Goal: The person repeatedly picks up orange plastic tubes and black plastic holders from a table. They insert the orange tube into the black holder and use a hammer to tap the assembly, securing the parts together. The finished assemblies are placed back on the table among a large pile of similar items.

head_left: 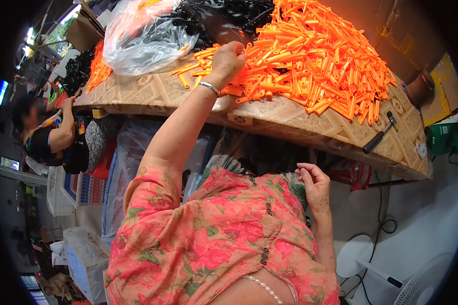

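The heap (320, 56) of orange parts, slim, glossy, plastic-looking strips with holes at some ends, sprawled over the table (158, 91), whose cover bore a wood-toned pattern of crossing bands. The left hand (228, 63), a smooth metal bracelet (209, 87) at its wrist, was at the heap's left edge, its fingers curled and turned away; whether they pinched a part, I could not tell. A few loose strips lay just left of the heap. The right hand (314, 185) was well apart from the heap, on its near side, below the table edge, with fingers bent and bunched toward the thumb; whether anything sat between them, I could not tell. Dark, shiny parts (224, 18) were piled left of the heap, and a clear, crinkled bag (142, 48) slumped farther left. Right of the heap and nearer the person lay a hammer (380, 133) with a dark handle.
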`<state>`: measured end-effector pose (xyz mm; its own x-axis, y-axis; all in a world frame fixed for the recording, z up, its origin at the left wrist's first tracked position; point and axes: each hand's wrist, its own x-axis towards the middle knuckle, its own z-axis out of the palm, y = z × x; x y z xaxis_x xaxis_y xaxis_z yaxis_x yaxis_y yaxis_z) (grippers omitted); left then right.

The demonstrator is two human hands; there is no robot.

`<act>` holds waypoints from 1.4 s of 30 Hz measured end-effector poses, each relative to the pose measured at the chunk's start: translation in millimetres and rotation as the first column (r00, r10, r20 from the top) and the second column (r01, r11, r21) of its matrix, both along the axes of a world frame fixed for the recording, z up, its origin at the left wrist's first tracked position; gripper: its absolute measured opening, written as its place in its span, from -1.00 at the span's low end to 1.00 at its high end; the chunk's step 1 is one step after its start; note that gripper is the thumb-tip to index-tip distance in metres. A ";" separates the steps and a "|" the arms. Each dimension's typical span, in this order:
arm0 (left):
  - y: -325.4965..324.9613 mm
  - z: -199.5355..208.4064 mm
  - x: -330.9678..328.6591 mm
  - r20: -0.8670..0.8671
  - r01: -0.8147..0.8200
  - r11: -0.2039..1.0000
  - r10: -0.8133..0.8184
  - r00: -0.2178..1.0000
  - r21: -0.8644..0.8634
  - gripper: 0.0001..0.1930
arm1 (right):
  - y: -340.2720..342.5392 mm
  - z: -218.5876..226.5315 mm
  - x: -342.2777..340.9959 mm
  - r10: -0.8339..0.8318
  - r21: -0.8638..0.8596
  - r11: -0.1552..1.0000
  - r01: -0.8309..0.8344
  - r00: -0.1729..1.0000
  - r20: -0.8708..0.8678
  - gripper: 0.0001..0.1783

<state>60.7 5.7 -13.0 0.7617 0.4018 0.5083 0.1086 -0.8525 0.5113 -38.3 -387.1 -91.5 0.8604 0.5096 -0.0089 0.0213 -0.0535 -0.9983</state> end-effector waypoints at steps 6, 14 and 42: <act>-6.2 -7.0 -24.2 0.145 0.172 0.705 -0.098 0.985 -0.689 -0.73 | 8.3 5.0 -3.0 0.033 -0.039 0.999 -0.032 0.999 0.034 -0.80; -8.4 -15.8 -34.1 0.289 0.222 0.792 -0.061 0.955 -0.568 -0.73 | 24.1 13.9 -7.8 0.058 -0.033 0.998 -0.057 0.998 0.040 -0.83; -56.1 18.2 -48.6 0.330 0.292 0.840 -0.465 0.822 0.457 -0.73 | 50.4 55.9 35.5 0.012 0.168 0.986 -0.019 0.999 0.046 -0.61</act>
